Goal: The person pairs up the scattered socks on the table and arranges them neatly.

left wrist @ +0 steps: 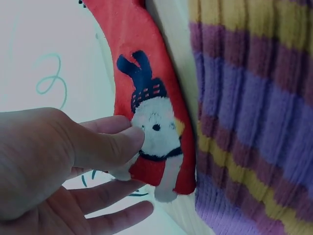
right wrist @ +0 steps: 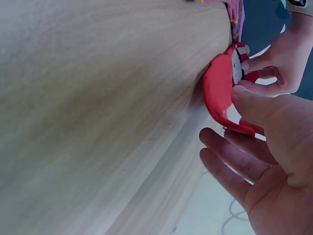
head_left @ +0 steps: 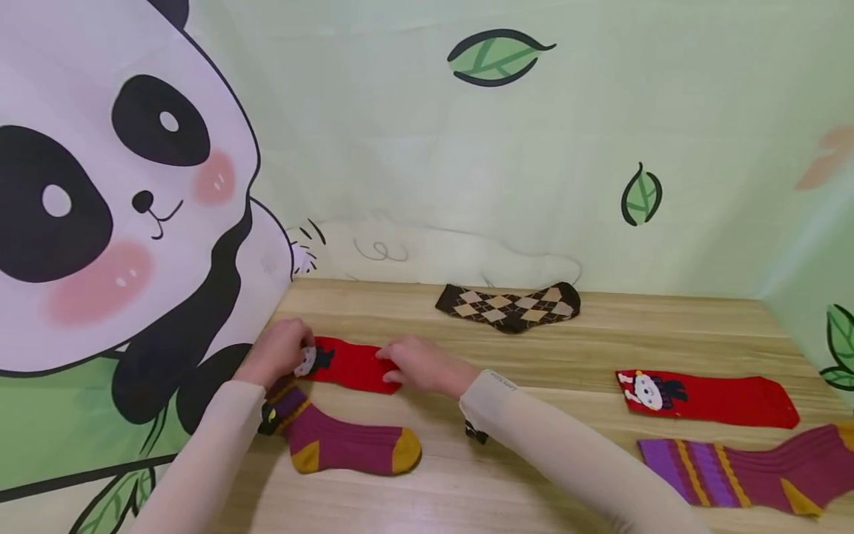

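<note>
A red sock (head_left: 356,365) with a white animal figure in a dark patterned hat lies stretched between both hands at the left of the table. My left hand (head_left: 285,347) pinches its figure end; in the left wrist view the thumb lies over the white animal figure (left wrist: 156,129). At the plain end, my right hand (head_left: 423,363) pinches the fabric between thumb and fingers. The right wrist view has the sock (right wrist: 217,85) bowed up at the middle. Just nearer than it lies a maroon sock (head_left: 350,443) with mustard heel and toe, its striped cuff partly behind the left wrist.
A brown argyle sock (head_left: 510,306) lies by the back wall. On the right are another red sock (head_left: 727,400) and a purple-striped maroon sock (head_left: 787,475). A small dark patterned piece (head_left: 475,432) shows beneath the right sleeve. A panda-printed cloth (head_left: 227,133) borders the table.
</note>
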{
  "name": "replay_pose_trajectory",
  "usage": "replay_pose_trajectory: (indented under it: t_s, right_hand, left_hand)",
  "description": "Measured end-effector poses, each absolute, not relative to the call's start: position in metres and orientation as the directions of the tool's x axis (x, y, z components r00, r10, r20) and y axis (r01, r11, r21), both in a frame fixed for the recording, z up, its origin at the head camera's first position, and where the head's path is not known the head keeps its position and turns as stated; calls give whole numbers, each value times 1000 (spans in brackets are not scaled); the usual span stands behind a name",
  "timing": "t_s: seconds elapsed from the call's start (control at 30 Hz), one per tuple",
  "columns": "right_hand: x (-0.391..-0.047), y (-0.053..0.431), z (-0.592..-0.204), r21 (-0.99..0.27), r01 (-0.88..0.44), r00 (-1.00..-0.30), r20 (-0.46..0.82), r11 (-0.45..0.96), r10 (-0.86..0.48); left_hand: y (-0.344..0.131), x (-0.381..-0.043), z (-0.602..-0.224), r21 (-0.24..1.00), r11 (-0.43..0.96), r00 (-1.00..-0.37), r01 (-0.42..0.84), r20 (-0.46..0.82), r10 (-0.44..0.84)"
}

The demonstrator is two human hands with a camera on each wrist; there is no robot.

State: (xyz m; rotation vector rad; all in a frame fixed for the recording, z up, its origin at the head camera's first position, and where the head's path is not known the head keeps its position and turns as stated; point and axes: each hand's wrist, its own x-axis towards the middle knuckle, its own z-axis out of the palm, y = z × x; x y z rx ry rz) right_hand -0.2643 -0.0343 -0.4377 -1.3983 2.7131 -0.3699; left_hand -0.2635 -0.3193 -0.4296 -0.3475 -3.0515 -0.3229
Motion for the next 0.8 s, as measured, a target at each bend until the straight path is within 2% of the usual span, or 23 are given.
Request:
replay_pose_trajectory:
  t_s: [0.47,0.8]
  right_hand:
    - [-262,-28,-431,-265,-817,-565,184,513,-804]
    - [-260,-21,-421,-267,-832,-545,235,486,-805]
  left_hand:
    - [-325,-252,-421,280,911,-950,301,169,262]
    - [-324,-249,-413,309,917,-965,252,157,212]
